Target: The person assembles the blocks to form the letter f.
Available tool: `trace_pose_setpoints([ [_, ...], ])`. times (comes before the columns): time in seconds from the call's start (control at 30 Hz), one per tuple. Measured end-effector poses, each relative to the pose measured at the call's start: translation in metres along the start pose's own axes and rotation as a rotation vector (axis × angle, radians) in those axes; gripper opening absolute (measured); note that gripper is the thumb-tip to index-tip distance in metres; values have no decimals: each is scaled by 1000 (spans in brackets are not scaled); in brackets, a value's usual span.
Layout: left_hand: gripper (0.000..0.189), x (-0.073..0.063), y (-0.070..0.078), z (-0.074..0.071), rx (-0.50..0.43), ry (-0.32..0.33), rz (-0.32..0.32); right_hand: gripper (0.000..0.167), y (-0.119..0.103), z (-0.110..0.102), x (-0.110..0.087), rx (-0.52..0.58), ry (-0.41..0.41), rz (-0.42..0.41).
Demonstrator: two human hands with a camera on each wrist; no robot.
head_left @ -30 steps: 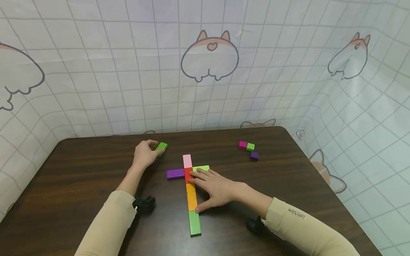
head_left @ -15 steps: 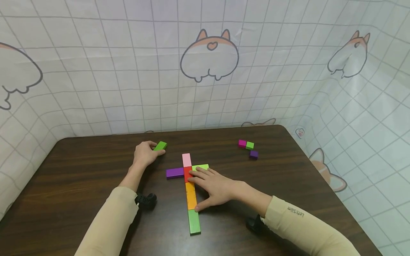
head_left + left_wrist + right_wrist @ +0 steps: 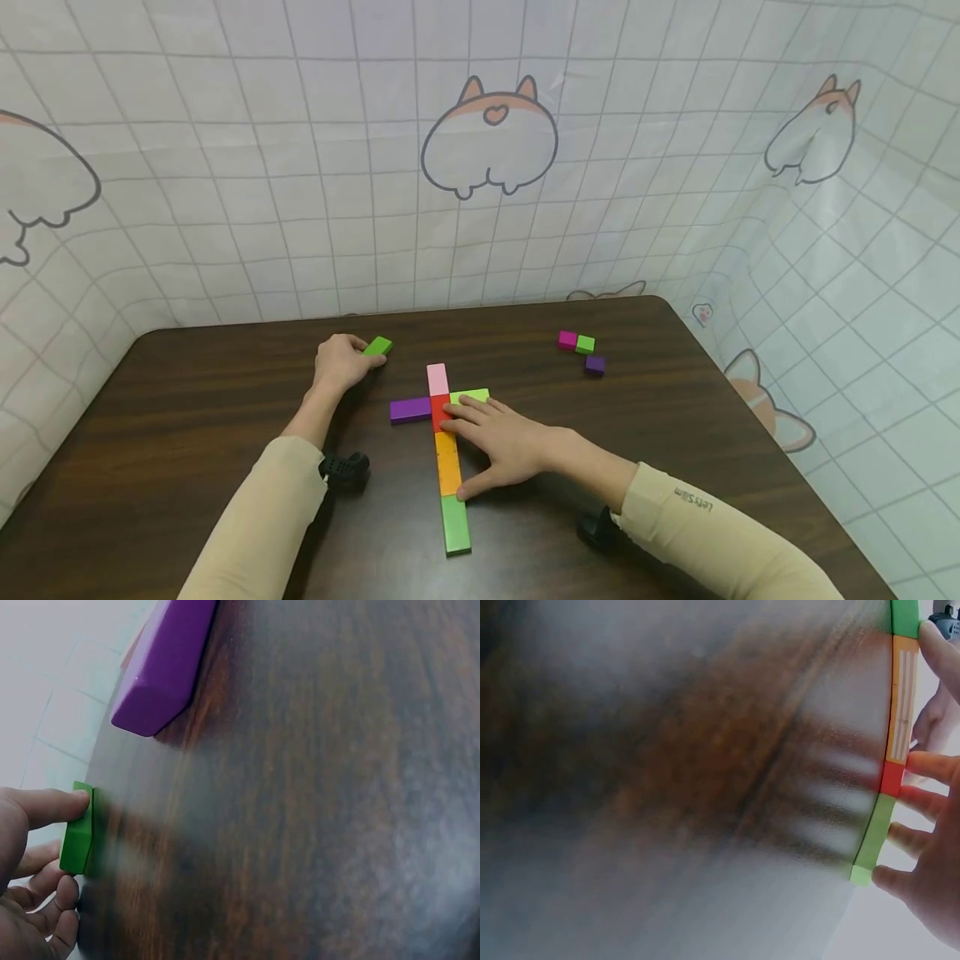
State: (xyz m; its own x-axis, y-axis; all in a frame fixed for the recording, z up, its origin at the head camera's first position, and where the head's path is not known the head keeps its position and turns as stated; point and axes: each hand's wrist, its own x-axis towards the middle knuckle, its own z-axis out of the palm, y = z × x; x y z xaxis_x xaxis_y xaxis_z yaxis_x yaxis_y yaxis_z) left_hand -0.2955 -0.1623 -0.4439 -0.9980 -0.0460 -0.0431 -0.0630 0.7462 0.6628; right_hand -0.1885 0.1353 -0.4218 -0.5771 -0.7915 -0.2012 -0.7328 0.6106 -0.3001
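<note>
My left hand [image 3: 341, 365] pinches a bright green block [image 3: 378, 345] between thumb and fingers, at the table's far left. In the left wrist view, the thumb lies on the near side of that green block [image 3: 77, 832]. My right hand [image 3: 513, 442] is spread, with fingertips touching a red block [image 3: 440, 408] and a lime block [image 3: 471, 396]. Its thumb touches where an orange block [image 3: 447, 463] meets a darker green block [image 3: 455, 525]. A pink block [image 3: 437, 379] tops this column, and a purple block [image 3: 409, 410] juts out left of the red one.
Toward the back right lie three small cubes: magenta [image 3: 567, 340], green [image 3: 585, 343] and dark purple [image 3: 595, 365]. The magenta and green ones touch. Behind the brown wooden table [image 3: 187, 417] hangs a white gridded curtain [image 3: 300, 167] with cartoon prints.
Both hands stay nearly in place. The left hand's fingers have closed in a little around the green block, while the right hand keeps its position on the blocks.
</note>
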Motion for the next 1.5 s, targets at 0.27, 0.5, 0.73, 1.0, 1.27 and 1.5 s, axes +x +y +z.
trace_pose_setpoints([
  [0.27,48,-4,3,0,-4,3,-6,99,0,1,-2,-9,3,-8],
  [0.5,47,-3,4,1,2,20,2,99,-1,1,-4,-6,10,-10],
  [0.73,47,-4,5,4,-4,31,2,99,0,1,-5,-6,9,-12],
  [1.0,46,-5,12,11,5,43,17,98,0,3,-7,-5,1,-20],
  [1.27,44,-3,22,14,-10,63,31,99,-2,3,-6,-4,2,-20],
  [1.5,43,-4,33,20,-37,66,42,98,-1,5,-6,-7,-1,-3],
])
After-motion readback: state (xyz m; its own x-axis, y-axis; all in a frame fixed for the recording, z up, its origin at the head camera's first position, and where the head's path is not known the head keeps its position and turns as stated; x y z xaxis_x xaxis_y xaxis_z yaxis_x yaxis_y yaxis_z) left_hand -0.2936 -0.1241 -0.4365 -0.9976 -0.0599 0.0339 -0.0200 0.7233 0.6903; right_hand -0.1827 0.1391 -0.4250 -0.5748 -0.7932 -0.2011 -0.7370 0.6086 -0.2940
